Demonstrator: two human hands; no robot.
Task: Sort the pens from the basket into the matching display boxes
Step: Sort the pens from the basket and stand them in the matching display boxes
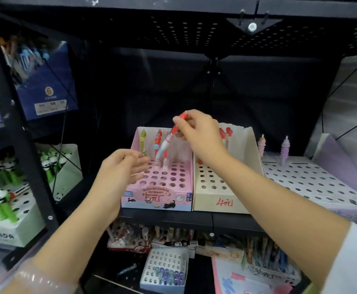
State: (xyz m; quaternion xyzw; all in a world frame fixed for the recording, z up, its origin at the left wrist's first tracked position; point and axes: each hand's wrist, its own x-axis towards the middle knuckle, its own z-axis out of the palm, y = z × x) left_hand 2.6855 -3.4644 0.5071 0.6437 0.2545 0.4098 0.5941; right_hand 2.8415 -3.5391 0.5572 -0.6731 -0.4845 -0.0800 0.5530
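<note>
A black pegboard (pixel 194 30) backs the black shelf (pixel 164 216); a blue folder (pixel 48 85) leans upper left; a pink sheet (pixel 237 279) lies lower right.

Red-and-white pen (pixel 169 139), tilted with red cap toward 1 o'clock and pale tip down toward 7 o'clock, over the back holes of the pink display box (pixel 162 179). Cream display box (pixel 213 187) touching at 3 o'clock, red-topped pens at its rear.
</note>
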